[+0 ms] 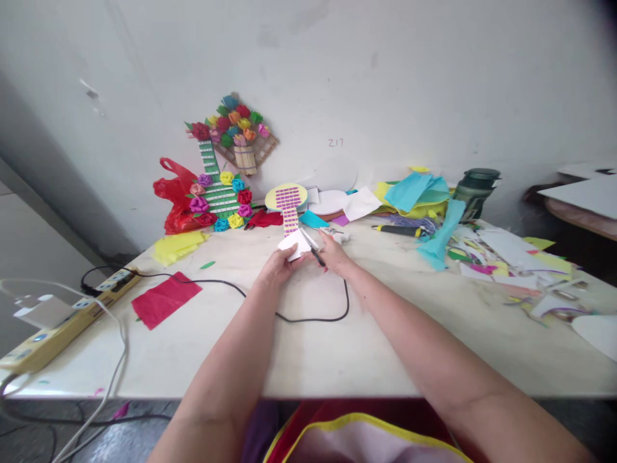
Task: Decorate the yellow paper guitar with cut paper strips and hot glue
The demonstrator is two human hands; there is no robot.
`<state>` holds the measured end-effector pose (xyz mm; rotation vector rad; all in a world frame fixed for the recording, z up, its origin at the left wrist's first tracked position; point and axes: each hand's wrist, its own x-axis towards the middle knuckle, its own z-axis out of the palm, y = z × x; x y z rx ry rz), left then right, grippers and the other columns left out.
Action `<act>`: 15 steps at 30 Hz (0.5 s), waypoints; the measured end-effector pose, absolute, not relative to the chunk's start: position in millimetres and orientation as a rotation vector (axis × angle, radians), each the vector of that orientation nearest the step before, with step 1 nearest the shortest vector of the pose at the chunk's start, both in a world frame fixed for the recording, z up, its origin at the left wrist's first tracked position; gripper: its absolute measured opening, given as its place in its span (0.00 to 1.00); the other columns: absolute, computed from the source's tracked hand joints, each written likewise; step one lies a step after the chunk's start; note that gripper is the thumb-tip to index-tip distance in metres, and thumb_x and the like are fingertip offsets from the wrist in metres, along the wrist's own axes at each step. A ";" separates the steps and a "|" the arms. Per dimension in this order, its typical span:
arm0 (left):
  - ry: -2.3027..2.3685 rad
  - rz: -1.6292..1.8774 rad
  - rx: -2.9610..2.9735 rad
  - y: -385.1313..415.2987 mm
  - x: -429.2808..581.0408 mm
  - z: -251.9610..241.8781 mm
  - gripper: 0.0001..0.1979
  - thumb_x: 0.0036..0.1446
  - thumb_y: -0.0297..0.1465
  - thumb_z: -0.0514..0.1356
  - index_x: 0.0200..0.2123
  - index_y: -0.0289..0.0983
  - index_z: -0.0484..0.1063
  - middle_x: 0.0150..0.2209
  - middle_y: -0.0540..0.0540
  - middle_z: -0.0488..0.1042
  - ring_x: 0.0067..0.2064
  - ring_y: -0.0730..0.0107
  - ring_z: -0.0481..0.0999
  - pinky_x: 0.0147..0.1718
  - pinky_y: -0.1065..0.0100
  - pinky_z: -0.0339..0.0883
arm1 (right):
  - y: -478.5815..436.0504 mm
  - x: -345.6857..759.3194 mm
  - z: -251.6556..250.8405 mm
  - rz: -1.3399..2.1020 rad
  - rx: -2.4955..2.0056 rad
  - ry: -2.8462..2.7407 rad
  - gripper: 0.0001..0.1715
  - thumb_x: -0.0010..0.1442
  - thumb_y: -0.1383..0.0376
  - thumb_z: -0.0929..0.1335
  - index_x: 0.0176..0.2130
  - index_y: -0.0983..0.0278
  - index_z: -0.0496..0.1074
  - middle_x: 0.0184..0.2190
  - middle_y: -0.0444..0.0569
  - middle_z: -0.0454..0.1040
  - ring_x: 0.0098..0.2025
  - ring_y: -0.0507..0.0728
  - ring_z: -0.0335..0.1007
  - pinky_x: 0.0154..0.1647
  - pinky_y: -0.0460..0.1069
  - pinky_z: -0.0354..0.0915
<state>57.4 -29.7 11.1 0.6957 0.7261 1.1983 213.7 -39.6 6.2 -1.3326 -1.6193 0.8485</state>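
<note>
My left hand (pixel 279 265) grips a small white piece of card (pixel 295 243) over the middle of the table, thumb on top. Closed around a pair of scissors (pixel 317 256) with dark handles is my right hand (pixel 336 254). The blades lie at the card's right edge; whether they are parted I cannot tell. Just beyond the card stands a yellow paper shape with a purple woven pattern (pixel 290 200). Behind my right hand, a white and grey tool, perhaps a glue gun (pixel 337 235), is partly hidden.
A black cable (pixel 308 320) loops below my hands towards the power strip (pixel 72 321) at left. Red crepe paper (pixel 166 300) lies nearby. Paper flower crafts (pixel 222 199) lean on the wall. Paper scraps (pixel 506 257), a dark bottle (pixel 476 193) and yellow-handled pliers (pixel 398 230) are at right.
</note>
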 end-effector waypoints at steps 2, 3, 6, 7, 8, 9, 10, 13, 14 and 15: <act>0.734 1.205 0.675 -29.3 57.6 10.7 0.15 0.49 0.19 0.59 0.42 0.31 0.68 0.31 0.44 0.74 0.27 0.71 0.75 0.24 0.73 0.74 | -38.0 213.6 5.2 0.863 -1.339 -1.635 0.57 0.46 0.51 0.71 0.64 0.63 0.41 0.18 0.39 0.67 0.15 0.50 0.61 0.15 0.45 0.61; 0.738 1.210 0.665 -29.1 57.7 10.6 0.15 0.49 0.19 0.59 0.42 0.31 0.68 0.31 0.44 0.74 0.28 0.70 0.76 0.24 0.73 0.74 | -37.5 213.4 5.1 0.868 -1.347 -1.641 0.58 0.46 0.51 0.71 0.64 0.63 0.40 0.18 0.39 0.67 0.15 0.50 0.61 0.15 0.45 0.60; 0.754 1.221 0.639 -28.4 58.1 10.8 0.16 0.48 0.19 0.59 0.43 0.31 0.67 0.32 0.44 0.74 0.29 0.69 0.76 0.23 0.73 0.74 | -36.8 212.4 5.4 0.858 -1.367 -1.631 0.57 0.45 0.51 0.71 0.64 0.64 0.42 0.17 0.39 0.66 0.14 0.49 0.59 0.15 0.45 0.60; 0.757 1.222 0.634 -28.4 58.2 11.0 0.16 0.48 0.19 0.59 0.43 0.31 0.67 0.32 0.43 0.74 0.29 0.69 0.76 0.23 0.74 0.74 | -36.5 211.9 5.4 0.858 -1.371 -1.624 0.57 0.45 0.52 0.71 0.64 0.64 0.43 0.17 0.39 0.66 0.14 0.49 0.59 0.15 0.45 0.61; 0.761 1.221 0.631 -28.4 58.4 11.3 0.16 0.49 0.18 0.59 0.43 0.31 0.67 0.33 0.43 0.74 0.29 0.69 0.76 0.23 0.74 0.74 | -36.2 211.3 5.0 0.859 -1.374 -1.615 0.57 0.45 0.52 0.72 0.64 0.63 0.43 0.17 0.38 0.65 0.14 0.49 0.58 0.15 0.45 0.61; 0.763 1.219 0.631 -28.6 58.7 11.5 0.16 0.49 0.19 0.59 0.43 0.31 0.67 0.33 0.43 0.74 0.30 0.69 0.76 0.22 0.74 0.74 | -35.8 210.7 4.5 0.862 -1.375 -1.606 0.57 0.44 0.52 0.72 0.64 0.63 0.44 0.17 0.38 0.65 0.14 0.49 0.58 0.15 0.45 0.61; 0.763 1.217 0.635 -28.8 59.0 11.6 0.16 0.49 0.19 0.58 0.43 0.31 0.67 0.33 0.43 0.74 0.30 0.69 0.76 0.22 0.74 0.74 | -35.4 210.0 3.7 0.868 -1.371 -1.599 0.57 0.44 0.52 0.72 0.64 0.62 0.44 0.17 0.38 0.65 0.14 0.49 0.59 0.15 0.46 0.61; 0.759 1.217 0.650 -29.0 60.0 11.7 0.16 0.49 0.19 0.58 0.44 0.31 0.67 0.34 0.42 0.75 0.31 0.69 0.76 0.23 0.73 0.74 | -34.9 208.2 1.3 0.905 -1.337 -1.571 0.55 0.45 0.53 0.72 0.64 0.62 0.46 0.17 0.39 0.66 0.15 0.50 0.60 0.14 0.46 0.61; 0.757 1.220 0.653 -28.7 60.0 11.4 0.17 0.50 0.19 0.58 0.44 0.31 0.66 0.35 0.42 0.75 0.31 0.68 0.76 0.23 0.73 0.74 | -35.2 207.8 1.3 0.926 -1.321 -1.555 0.55 0.45 0.53 0.72 0.64 0.62 0.46 0.18 0.39 0.66 0.15 0.50 0.60 0.13 0.46 0.61; 0.754 1.224 0.653 -27.9 59.7 10.8 0.17 0.50 0.19 0.58 0.45 0.31 0.66 0.35 0.42 0.75 0.31 0.68 0.76 0.24 0.73 0.74 | -35.9 207.7 1.9 0.949 -1.307 -1.537 0.55 0.45 0.54 0.72 0.63 0.63 0.46 0.18 0.39 0.66 0.14 0.50 0.60 0.13 0.45 0.61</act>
